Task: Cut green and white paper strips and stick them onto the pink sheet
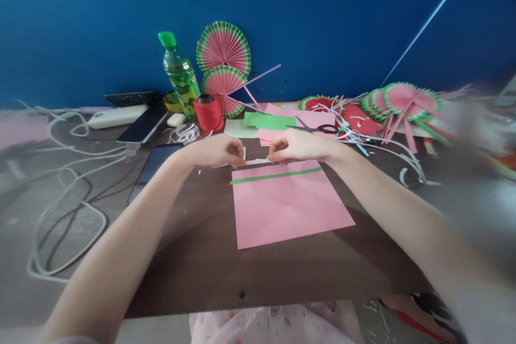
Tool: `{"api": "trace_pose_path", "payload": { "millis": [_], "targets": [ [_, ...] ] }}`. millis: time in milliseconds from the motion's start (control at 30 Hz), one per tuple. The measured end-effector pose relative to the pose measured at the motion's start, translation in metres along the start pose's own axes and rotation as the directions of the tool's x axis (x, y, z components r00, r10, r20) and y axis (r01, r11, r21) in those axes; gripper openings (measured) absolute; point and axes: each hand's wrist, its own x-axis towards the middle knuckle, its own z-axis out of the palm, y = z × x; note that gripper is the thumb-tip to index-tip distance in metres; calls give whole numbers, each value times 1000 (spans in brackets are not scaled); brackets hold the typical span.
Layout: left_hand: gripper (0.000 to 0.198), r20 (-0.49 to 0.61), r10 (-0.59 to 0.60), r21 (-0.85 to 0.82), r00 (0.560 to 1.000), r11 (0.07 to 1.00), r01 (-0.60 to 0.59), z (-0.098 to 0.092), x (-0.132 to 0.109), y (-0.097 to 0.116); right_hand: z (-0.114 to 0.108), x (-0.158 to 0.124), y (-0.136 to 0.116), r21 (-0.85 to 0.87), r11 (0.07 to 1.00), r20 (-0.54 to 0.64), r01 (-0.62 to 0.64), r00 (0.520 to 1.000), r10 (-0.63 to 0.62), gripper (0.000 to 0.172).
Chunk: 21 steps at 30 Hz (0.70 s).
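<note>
A pink paper sheet (pixel 284 208) lies on the dark wooden table (pixel 201 258) with a thin green strip (pixel 278 175) stuck across it near its far edge. Just beyond that edge, my left hand (pixel 220 150) and my right hand (pixel 294 146) are both closed in a pinch on the two ends of a short white strip (pixel 257 161), which runs between them along the sheet's top edge.
Black scissors (pixel 318 128), green and pink paper sheets (pixel 270 120), a red thread spool (pixel 208 113), a green bottle (pixel 180 75), finished watermelon paper fans (pixel 223 47) and paper scraps (pixel 403 156) crowd the back. Phones (pixel 153 166) and white cables (pixel 68 193) lie left.
</note>
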Motion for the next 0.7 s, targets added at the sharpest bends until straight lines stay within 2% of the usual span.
{"api": "trace_pose_path", "payload": {
  "millis": [200,300,467,700],
  "targets": [
    [18,78,88,33,993,995,-91,3,6,-8,3,4,6,-181,983,2,-26,1000,27,26],
    [16,101,63,32,993,997,-66,8,9,-10,7,6,5,-202,979,15,-32,999,36,29],
    [12,159,-9,43,987,999,2,16,12,-7,16,3,2,-267,961,-7,-72,997,72,23],
    [14,137,-5,148,991,989,-15,17,12,-8,19,6,7,-330,944,-28,-24,999,15,23]
  ]
}}
